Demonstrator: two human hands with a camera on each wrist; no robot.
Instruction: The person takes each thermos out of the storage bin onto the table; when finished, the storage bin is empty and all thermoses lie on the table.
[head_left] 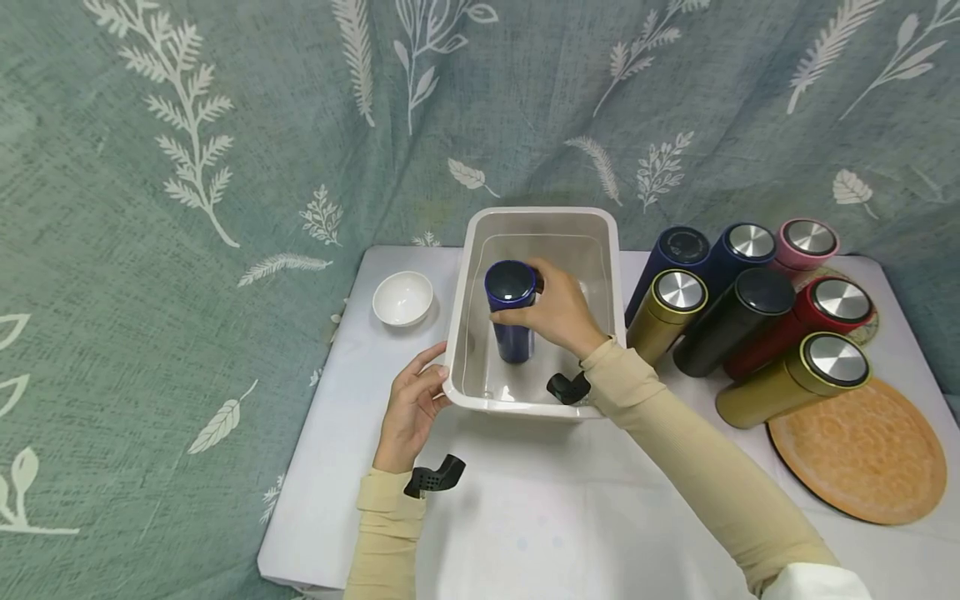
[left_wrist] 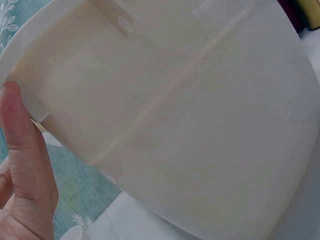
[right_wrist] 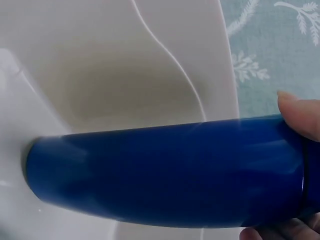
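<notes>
A blue vacuum flask [head_left: 514, 333] with a dark, shiny lid stands inside a pale grey plastic bin [head_left: 543, 410]. My right hand [head_left: 555, 308] grips it near the top, thumb on one side and fingers on the other. In the right wrist view, the flask's base meets the bin floor and its blue body [right_wrist: 165, 175] spans the picture. At the bin's front left corner, my left hand [head_left: 412, 404] holds the rim from outside. The left wrist view shows the thumb [left_wrist: 22, 135] against the rim, with the other fingers partly hidden.
Several flasks stand right of the bin, including a black one [head_left: 731, 321], a red one [head_left: 798, 329] and a gold one [head_left: 795, 379]. A round tan board [head_left: 862, 458] lies at the right. Left of the bin sits a white bowl [head_left: 402, 300]. Patterned green cloth hangs behind.
</notes>
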